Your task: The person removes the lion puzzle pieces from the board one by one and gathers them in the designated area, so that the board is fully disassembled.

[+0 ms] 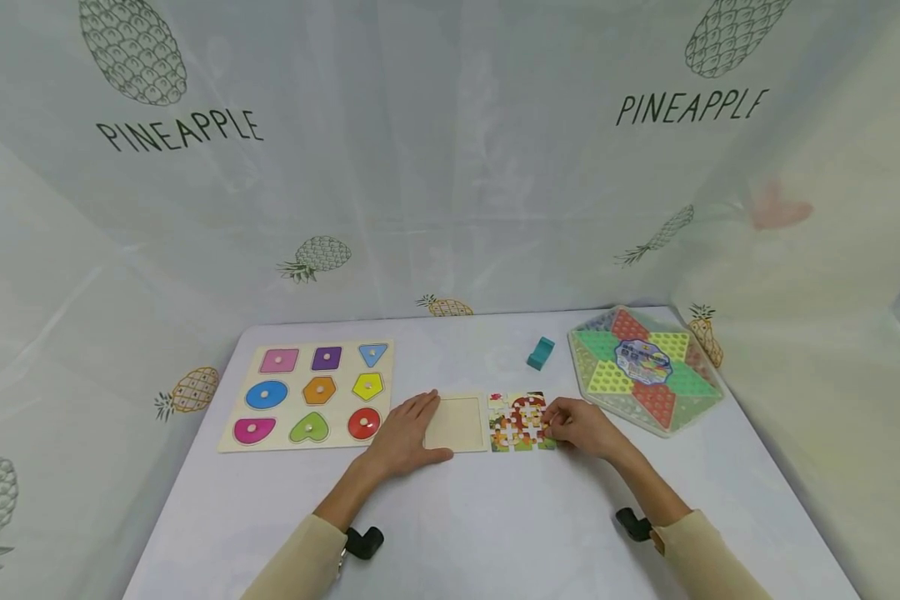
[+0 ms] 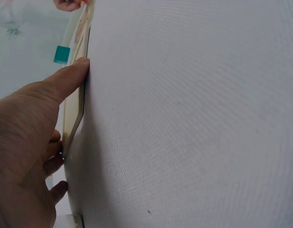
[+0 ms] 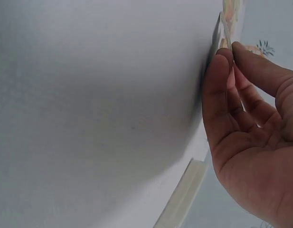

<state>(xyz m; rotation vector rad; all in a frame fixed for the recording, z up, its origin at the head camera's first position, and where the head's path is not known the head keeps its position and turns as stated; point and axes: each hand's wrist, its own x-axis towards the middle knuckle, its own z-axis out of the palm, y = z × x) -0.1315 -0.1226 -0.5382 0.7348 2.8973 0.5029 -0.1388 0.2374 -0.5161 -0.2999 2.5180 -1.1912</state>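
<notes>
A shallow wooden puzzle tray [image 1: 457, 423] lies in the middle of the table, its inside bare. My left hand [image 1: 403, 433] rests at the tray's left side, fingers spread and nearly straight, the thumb [image 2: 70, 78] along its near edge. To the right of the tray lies a colourful jigsaw [image 1: 513, 423], its pieces fitted together with a few gaps. My right hand [image 1: 581, 427] pinches a thin jigsaw piece [image 3: 226, 31] between thumb and fingertips at the jigsaw's right edge. The fingers partly hide that piece, and its picture cannot be made out.
A wooden shape board [image 1: 315, 397] with coloured knobbed shapes lies left of my left hand. A teal block [image 1: 541, 353] lies behind the jigsaw. A hexagonal Chinese checkers board [image 1: 645, 367] sits at the back right, near my right hand. A pineapple-print curtain [image 1: 435, 167] hangs behind the table.
</notes>
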